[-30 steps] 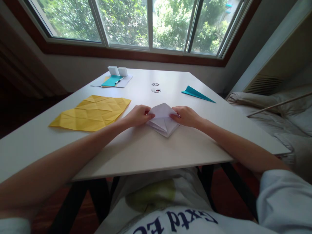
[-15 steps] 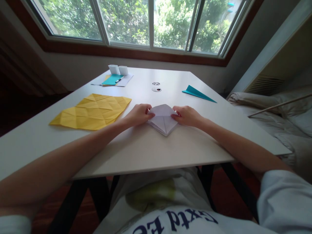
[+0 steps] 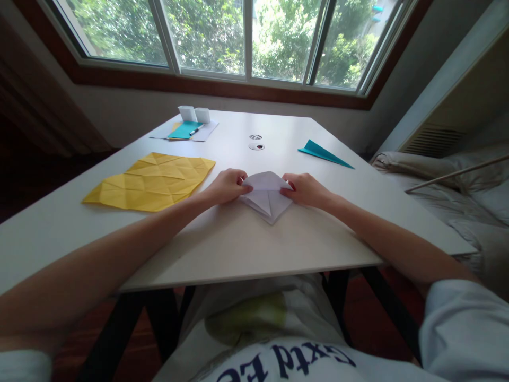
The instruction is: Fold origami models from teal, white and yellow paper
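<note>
Now left hand (image 3: 226,185) and right hand (image 3: 305,189) each pinch a side corner of white paper (image 3: 267,196) on table (image 3: 238,244). Yellow sheet (image 3: 153,180) lies left.

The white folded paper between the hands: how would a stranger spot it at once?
On the white table below the window, look at the near middle, where the left hand and right hand pinch its corners. The white folded paper is a small kite-like shape; its neighbours are yellow or teal.

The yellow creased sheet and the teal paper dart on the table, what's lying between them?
In the head view, between the yellow creased sheet and the teal paper dart lie the folded white paper, pinched by the left hand and right hand.
</note>
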Available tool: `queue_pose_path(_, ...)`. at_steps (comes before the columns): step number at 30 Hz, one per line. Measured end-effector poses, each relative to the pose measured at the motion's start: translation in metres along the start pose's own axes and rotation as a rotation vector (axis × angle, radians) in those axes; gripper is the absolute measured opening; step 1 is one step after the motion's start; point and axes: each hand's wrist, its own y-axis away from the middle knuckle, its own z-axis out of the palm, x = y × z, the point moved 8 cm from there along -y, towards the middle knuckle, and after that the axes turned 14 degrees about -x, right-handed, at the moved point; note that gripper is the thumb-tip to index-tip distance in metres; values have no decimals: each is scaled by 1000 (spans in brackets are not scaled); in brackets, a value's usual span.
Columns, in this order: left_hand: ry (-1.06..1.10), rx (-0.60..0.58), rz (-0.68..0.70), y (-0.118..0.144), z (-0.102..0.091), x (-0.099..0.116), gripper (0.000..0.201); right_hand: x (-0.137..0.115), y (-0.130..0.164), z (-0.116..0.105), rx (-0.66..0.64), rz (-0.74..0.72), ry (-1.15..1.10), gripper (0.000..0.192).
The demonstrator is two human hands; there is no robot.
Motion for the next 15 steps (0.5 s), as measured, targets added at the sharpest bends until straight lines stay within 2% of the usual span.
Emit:
queue_pose_path(6, 51, -1, -9, 1, -1, 0, 15, 2, 0, -4, 47, -16, -108, 14)
queue_pose_path(11, 116, -18, 41, 0, 3, 2, 21, -4, 1, -8, 71, -31, -228, 14)
queue_pose_path(15, 165, -59, 81, -2, 10, 3, 18, -11, 1, -7, 44, -61, -269, 24)
